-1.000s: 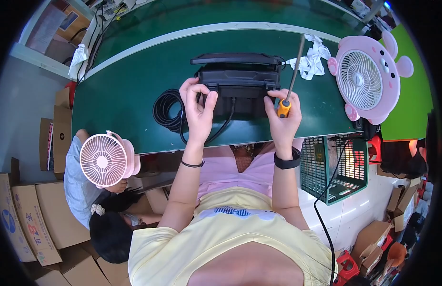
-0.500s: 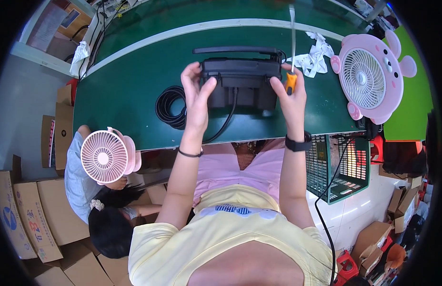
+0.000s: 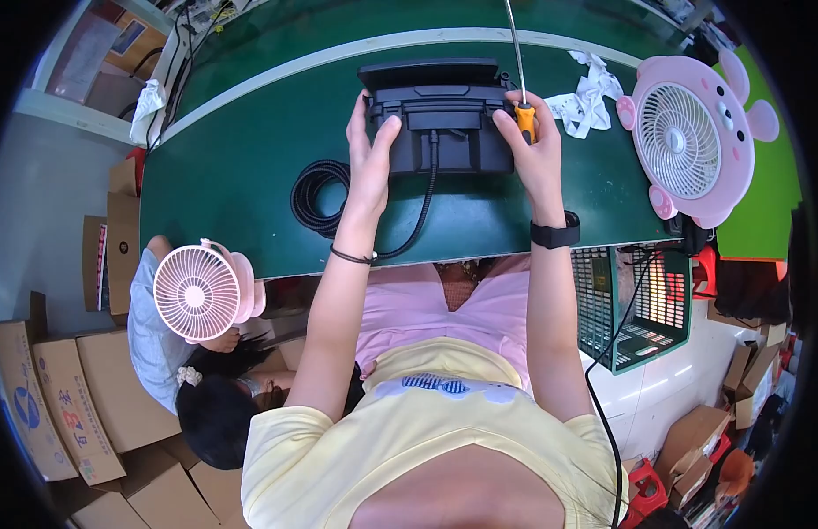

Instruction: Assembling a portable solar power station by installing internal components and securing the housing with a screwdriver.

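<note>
Hands have both slid up the counter [image 3: 250, 176] since a second ago, and the black device [image 3: 440, 119] has gone with them, away from the near edge and toward the pale stripe that crosses the green top. My left hand [image 3: 369, 154] lies flat along the device's left side, fingers spread and pressing it. My right hand [image 3: 528, 145] braces the right side while its grip is closed around the orange handle of a screwdriver [image 3: 522, 84], whose shaft now stands nearly upright where earlier it leaned. I judge the device is being steadied and squared up for work with the tool.

A black cable runs from the device's near face to a coil [image 3: 319, 196] just left of my left wrist. White rags [image 3: 588, 93] lie just right of the screwdriver, and the pink bear-shaped fan [image 3: 695, 141] stands beyond them. Open green surface shows on the far left and between the device and the near edge. A second pink fan [image 3: 197, 291] sits below the counter edge, by another person.
</note>
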A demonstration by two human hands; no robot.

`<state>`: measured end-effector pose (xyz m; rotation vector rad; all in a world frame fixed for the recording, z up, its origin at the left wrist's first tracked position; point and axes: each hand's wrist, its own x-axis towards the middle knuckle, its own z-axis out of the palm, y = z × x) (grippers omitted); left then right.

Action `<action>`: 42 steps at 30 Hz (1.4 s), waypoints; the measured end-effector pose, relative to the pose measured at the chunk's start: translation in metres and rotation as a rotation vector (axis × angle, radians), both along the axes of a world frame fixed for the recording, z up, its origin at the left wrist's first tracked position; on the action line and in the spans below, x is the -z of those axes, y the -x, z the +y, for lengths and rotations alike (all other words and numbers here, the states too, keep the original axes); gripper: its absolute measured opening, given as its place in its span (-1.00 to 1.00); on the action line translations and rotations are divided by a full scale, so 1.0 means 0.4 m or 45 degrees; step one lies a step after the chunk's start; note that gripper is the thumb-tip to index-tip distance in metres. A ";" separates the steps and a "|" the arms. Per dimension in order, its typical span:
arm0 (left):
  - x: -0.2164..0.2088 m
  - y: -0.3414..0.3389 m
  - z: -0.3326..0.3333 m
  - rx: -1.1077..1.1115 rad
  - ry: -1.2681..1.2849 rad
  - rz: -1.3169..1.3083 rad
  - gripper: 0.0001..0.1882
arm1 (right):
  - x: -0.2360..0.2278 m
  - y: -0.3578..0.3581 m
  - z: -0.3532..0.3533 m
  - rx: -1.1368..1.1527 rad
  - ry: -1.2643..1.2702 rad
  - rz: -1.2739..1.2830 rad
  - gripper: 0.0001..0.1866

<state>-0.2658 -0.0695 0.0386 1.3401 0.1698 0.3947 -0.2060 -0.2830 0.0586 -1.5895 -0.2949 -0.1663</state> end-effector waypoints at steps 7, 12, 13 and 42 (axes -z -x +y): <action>-0.021 0.020 -0.024 -0.035 0.038 -0.082 -0.18 | -0.007 0.001 -0.005 -0.096 -0.077 0.021 -0.58; -0.043 0.030 -0.037 -0.068 -0.001 -0.033 -0.21 | -0.001 -0.001 -0.006 0.077 0.094 -0.200 -0.61; -0.044 0.030 -0.036 -0.070 0.003 -0.013 -0.22 | -0.015 0.004 0.006 0.221 0.216 -0.349 -0.62; -0.038 0.029 -0.044 -0.136 0.081 -0.004 -0.21 | -0.043 0.150 0.050 0.340 1.644 -1.006 -0.91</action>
